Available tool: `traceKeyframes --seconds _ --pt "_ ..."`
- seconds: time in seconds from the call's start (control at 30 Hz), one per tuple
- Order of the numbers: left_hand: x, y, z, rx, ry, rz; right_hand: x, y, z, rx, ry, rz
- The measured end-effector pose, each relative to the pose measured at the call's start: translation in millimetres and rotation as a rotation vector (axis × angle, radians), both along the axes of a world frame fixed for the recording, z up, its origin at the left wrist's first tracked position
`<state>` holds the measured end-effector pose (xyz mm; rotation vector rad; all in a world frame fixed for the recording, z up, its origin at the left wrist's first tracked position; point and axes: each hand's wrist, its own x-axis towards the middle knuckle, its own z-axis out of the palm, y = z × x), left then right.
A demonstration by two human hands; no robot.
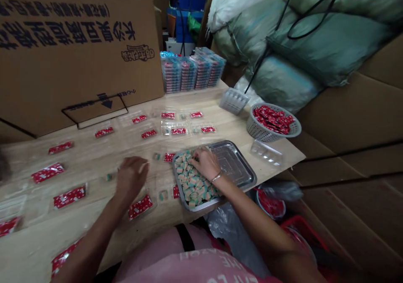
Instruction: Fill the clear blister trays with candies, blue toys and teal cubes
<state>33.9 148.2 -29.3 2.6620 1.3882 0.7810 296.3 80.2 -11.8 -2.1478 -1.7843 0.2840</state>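
My right hand (206, 163), with a bracelet at its wrist, reaches into a metal tray (237, 159) at its pile of small tan-and-green blocks (195, 186). Its fingers are bent down among the blocks; whatever lies between them is hidden. To the left, my left hand (132, 174) hovers over the table with curled fingers, and I cannot make out what they hold. Around it lie clear plastic trays, several holding a red patterned packet (140, 206). A single small block (108, 177) sits left of this hand, and another block (163, 195) lies near the metal tray.
Behind the table's right corner stands a grey basket (252, 127) of red packets. Near it are a stack of empty clear trays (233, 100) and one loose clear tray (267, 153). Filled packs (192, 71) are stacked at the back beside a large carton (78, 64).
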Motion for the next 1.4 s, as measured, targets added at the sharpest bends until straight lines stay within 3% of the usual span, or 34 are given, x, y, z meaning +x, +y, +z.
traceKeyframes --seconds 0.1,0.17,0.27,0.37,0.43,0.5,0.57,0.63,0.7,0.8,0.93,1.07,1.2,1.4 --pt "70 1 6.2 -0.155 0.039 -0.26 -6 -3 -13.1 0.073 0.122 0.019" --pt "105 1 6.8 -0.19 0.099 -0.316 0 -7 -16.1 0.173 0.249 0.062" --pt "131 0 3.3 -0.196 0.184 -0.329 19 -20 -20.2 0.215 0.49 0.091" --pt "134 -4 0.3 -0.2 0.147 -0.3 38 -34 -27.3 0.144 0.728 0.033" --pt "133 -10 0.5 -0.262 -0.016 -0.305 43 -41 -30.3 0.121 0.853 0.005" --pt "134 -19 1.4 -0.475 -0.247 -0.364 42 -46 -29.7 0.114 0.932 0.026" --pt "138 -28 1.5 -0.819 -0.48 -0.395 37 -48 -26.5 0.116 0.937 0.08" --pt "141 -36 0.6 -1.134 -0.691 -0.309 33 -48 -24.0 0.139 0.903 0.125" --pt "141 -41 -0.2 -1.289 -0.874 -0.153 34 -49 -24.8 0.16 0.849 0.133" --pt "137 -44 0.9 -1.295 -1.028 -0.012 43 -54 -30.0 0.165 0.645 0.042" --pt "132 -49 5.8 -1.263 -1.008 -0.05 44 -62 -25.8 0.241 0.425 0.024" --pt "132 -58 9.1 -1.294 -0.986 -0.106 22 -63 -13.2 0.258 0.739 0.091" --pt "130 -64 8.0 -1.262 -1.002 -0.112 5 -60 -15.7 0.179 1.034 0.066" --pt "123 -64 3.5 -1.255 -1.094 -0.006 8 -62 -23.1 0.206 1.009 0.003"
